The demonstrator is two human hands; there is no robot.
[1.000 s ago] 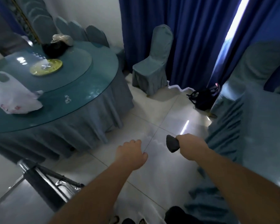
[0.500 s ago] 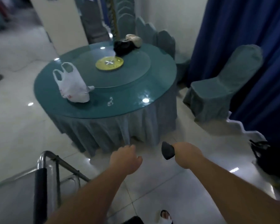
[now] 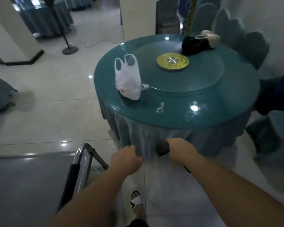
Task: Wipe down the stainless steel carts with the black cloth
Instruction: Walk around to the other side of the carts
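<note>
A stainless steel cart (image 3: 31,177) fills the lower left, its flat grey top towards me and its tubular handle with a black grip (image 3: 71,181) at its right end. My right hand (image 3: 181,149) grips a bunched black cloth (image 3: 162,147), which sticks out to the left of my fist. My left hand (image 3: 125,158) hangs in the air with loosely curled fingers and holds nothing, just right of the cart's handle. Both hands are held in front of a round table's skirt.
A round teal table (image 3: 203,115) with a glass turntable stands ahead, bearing a white plastic bag (image 3: 128,79), a yellow disc (image 3: 172,62) and a dark bundle (image 3: 193,44). Covered chairs (image 3: 251,46) line the right. A stand with a cable (image 3: 69,46) and pillars are at the back left.
My view has swung left: the blue curtains and chair slid out to the right, the table moved to centre, and the cart came further into view. Both hands keep their pose.
</note>
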